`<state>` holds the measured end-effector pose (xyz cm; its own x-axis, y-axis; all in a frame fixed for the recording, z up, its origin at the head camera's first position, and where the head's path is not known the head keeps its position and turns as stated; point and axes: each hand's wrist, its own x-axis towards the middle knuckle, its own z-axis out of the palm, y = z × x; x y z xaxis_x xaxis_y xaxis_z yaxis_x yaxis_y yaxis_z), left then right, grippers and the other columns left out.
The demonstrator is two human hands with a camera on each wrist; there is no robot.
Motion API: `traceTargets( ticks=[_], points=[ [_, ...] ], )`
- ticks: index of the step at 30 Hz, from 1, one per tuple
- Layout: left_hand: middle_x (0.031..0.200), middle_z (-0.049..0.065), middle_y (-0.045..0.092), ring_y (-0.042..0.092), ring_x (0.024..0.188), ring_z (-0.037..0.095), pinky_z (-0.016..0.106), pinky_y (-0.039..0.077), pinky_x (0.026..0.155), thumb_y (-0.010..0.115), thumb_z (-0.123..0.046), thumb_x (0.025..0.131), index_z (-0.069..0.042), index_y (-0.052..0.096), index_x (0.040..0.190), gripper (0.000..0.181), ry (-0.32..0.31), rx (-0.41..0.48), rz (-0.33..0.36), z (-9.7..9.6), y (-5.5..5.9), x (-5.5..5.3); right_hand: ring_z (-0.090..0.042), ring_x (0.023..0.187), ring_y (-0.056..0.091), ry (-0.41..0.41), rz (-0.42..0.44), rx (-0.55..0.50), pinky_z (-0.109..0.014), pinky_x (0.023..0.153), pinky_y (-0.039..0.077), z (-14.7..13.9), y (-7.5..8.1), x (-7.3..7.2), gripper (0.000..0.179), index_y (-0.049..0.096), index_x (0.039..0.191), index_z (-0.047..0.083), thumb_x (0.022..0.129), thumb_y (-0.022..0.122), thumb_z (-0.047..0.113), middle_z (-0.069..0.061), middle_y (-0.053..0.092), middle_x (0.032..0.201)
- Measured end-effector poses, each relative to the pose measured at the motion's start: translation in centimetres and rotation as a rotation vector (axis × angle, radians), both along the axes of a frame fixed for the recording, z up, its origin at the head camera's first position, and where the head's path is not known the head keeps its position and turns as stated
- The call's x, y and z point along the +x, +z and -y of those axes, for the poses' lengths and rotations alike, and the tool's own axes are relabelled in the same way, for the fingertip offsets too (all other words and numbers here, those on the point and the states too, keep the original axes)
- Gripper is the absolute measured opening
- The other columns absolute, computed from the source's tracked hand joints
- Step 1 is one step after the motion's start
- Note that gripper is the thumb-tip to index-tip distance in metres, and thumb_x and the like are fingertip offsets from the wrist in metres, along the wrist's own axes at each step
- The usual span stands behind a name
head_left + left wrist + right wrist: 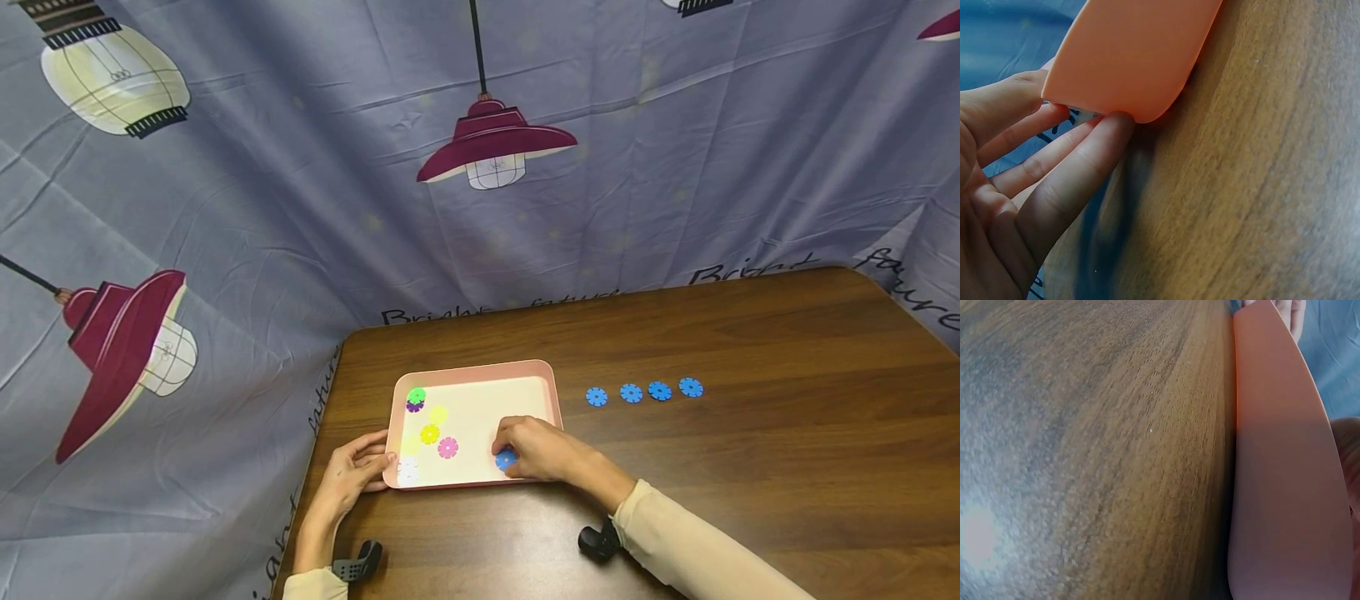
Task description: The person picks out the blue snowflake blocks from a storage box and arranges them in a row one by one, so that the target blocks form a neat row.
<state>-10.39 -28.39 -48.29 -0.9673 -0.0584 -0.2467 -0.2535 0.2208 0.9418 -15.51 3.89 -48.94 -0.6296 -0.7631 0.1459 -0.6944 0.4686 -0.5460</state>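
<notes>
A pink tray (480, 485) with a white inside lies on the wooden table. My left hand (354, 472) holds its near left corner, with the thumb at the rim; the left wrist view has this hand (1041, 181) against the tray wall (1129, 56). Inside the tray's right part, my right hand (536, 450) pinches a blue notched disc (506, 459) between thumb and fingers. From the right wrist, the tray's side (1285, 450) hides most of that hand. A pink disc (447, 448), a yellow disc (430, 433) and a green disc (416, 396) over a purple one (415, 407) lie in the tray's left half.
Several blue discs, among them one at the row's left end (596, 397) and one at its right end (691, 387), lie on the table (787, 450) right of the tray. Pale discs (408, 471) sit in the tray's near left corner. A printed curtain (337, 208) hangs behind.
</notes>
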Motion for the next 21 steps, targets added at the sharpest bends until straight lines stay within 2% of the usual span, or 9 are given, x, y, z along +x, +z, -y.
traceTargets(
  ticks=[12,21],
  points=[
    [0.104,0.019,0.065,0.068,0.087,0.027,0.036,0.060,0.062,0.070,0.004,0.088,0.009,0.054,0.133,0.048,0.011,-0.009,-0.007,-0.1,0.1,0.2,-0.008,0.082,0.055,-0.064,0.027,-0.031,-0.023,0.075,0.051,-0.2,-0.2,0.1,0.025,0.071,0.091,0.008,0.068,0.082,0.008,0.002,0.062,0.090],
    [0.105,0.020,0.065,0.068,0.087,0.027,0.036,0.060,0.062,0.069,0.005,0.087,0.009,0.055,0.133,0.048,0.008,0.004,-0.007,-0.2,0.1,0.0,-0.012,0.084,0.057,-0.107,-0.069,-0.108,-0.025,0.076,0.051,-1.3,1.2,-1.2,0.026,0.072,0.094,0.004,0.070,0.081,0.006,-0.001,0.063,0.091]
  ],
)
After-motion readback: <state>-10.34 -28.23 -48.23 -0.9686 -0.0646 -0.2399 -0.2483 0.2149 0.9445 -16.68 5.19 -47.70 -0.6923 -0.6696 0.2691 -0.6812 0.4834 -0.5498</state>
